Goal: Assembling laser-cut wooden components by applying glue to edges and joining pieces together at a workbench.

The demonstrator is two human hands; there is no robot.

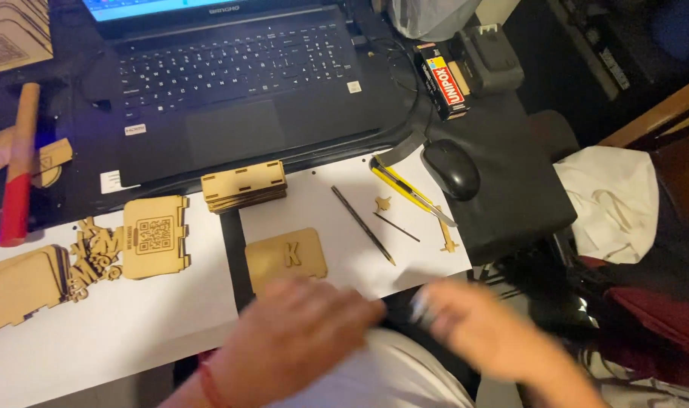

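My left hand (299, 332) is blurred with motion at the near edge of the white sheet (155, 317), just below a rounded wooden plate with a letter cut on it (286, 257). My right hand (473, 325) is also blurred, off the sheet's near right corner, and seems closed around a small pale object I cannot make out. A thin dark rod (363, 225), a short pin (396, 227) and small wooden pieces (382, 202) lie on the sheet ahead of the hands.
A stack of laser-cut wooden panels (244, 185) sits by a black laptop (238, 83). More wooden cutouts (155, 236) lie at left, with a red-handled tool (15, 174). A yellow utility knife (408, 193), black mouse (451, 168) and glue box (441, 79) are at right.
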